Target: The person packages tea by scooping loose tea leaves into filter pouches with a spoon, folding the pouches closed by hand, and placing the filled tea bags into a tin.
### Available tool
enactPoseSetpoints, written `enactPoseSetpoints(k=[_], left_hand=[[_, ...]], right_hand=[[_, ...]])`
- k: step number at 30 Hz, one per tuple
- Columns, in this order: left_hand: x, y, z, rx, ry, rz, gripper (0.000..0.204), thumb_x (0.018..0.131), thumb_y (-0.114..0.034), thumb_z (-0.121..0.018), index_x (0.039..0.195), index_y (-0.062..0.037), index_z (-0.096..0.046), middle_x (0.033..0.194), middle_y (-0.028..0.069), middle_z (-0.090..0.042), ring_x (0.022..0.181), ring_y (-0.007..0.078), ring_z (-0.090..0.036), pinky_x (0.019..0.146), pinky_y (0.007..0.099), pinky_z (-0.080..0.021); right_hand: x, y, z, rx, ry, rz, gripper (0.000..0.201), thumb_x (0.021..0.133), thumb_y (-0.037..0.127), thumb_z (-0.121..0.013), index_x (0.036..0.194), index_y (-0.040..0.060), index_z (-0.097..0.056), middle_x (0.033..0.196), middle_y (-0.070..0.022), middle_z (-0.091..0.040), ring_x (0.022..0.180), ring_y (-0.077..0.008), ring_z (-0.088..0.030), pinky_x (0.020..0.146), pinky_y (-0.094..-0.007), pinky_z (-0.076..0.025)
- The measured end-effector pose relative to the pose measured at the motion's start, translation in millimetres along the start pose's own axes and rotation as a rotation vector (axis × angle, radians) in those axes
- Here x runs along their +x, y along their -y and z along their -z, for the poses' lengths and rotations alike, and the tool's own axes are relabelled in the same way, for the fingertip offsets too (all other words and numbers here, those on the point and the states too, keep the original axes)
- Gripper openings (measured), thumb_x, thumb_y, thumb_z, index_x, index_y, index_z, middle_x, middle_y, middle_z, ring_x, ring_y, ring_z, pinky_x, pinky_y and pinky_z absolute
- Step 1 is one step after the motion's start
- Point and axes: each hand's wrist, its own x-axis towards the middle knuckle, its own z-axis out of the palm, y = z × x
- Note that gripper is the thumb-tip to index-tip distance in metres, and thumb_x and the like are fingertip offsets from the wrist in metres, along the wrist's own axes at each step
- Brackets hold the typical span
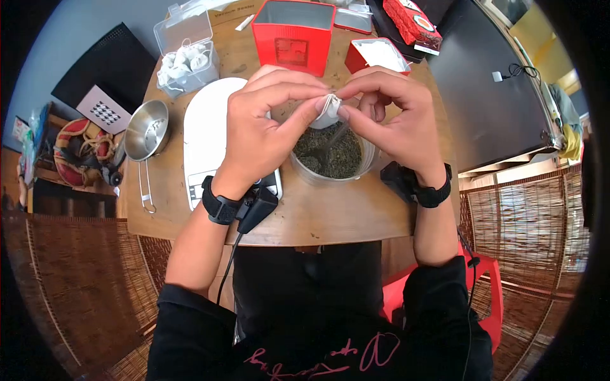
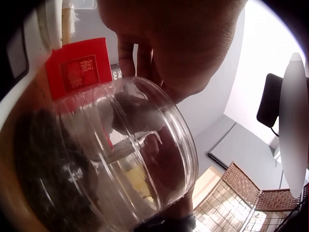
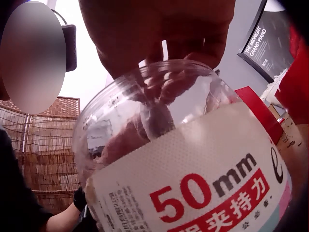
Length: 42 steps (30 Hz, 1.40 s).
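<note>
A small white drawstring pouch is held over a clear plastic jar of dark dried leaves. My left hand pinches the pouch's gathered top between thumb and fingers from the left. From the right, my right hand pinches the same top. A spoon leans in the leaves beneath the pouch. In the left wrist view the jar's ribbed wall covers part of the hands. The right wrist view shows a printed label on the jar, and the fingers behind its rim.
Left of the jar lies a white scale, beside a long-handled steel cup. An open clear box holds several white pouches. Behind the jar stand a tall red box and a low red box with white contents.
</note>
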Motion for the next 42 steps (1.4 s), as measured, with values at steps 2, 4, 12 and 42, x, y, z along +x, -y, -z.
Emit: enactPoseSetpoints(k=[2,4,12,42], left_hand=[[-1,0,0,0.001,0.009,-0.003,0.008,0.083,-0.005,-0.078,0.090,-0.0030,-0.079,0.094,0.0092,-0.077,0.092,0.0223,-0.069,0.086,0.0342,-0.052],[-1,-1,-1,-0.039,0.009,-0.003,0.008,0.082,-0.005,-0.079,0.090,-0.0027,-0.078,0.094,0.0089,-0.077,0.090,0.0221,-0.069,0.086,0.0342,-0.052],[-6,-2,0,-0.037,0.019,0.073,0.008,0.087,-0.001,-0.073,0.095,0.0024,-0.075,0.099,0.0098,-0.075,0.089,0.0160,-0.067,0.081,0.0287,-0.051],[1,-3,0,0.056,0.127,-0.009,0.016,0.072,-0.005,-0.072,0.088,-0.0053,-0.073,0.091,0.0082,-0.073,0.092,0.0261,-0.066,0.089,0.0365,-0.048]], right_hand=[[0,-3,2,-0.050,0.002,0.042,0.013,0.079,0.002,-0.078,0.092,0.0020,-0.075,0.077,0.0002,-0.067,0.056,-0.0019,-0.051,0.051,-0.0191,-0.038],[1,-6,1,-0.092,-0.018,0.087,0.012,0.077,0.002,-0.078,0.090,0.0025,-0.075,0.077,-0.0011,-0.067,0.055,-0.0028,-0.052,0.051,-0.0196,-0.039],[-2,-9,1,-0.224,-0.082,0.113,0.012,0.072,0.002,-0.077,0.082,0.0050,-0.072,0.071,0.0034,-0.064,0.049,-0.0014,-0.049,0.046,-0.0210,-0.037],[-2,-6,2,-0.117,-0.016,0.150,0.013,0.068,0.004,-0.072,0.081,0.0052,-0.068,0.066,-0.0004,-0.061,0.050,-0.0065,-0.051,0.048,-0.0234,-0.040]])
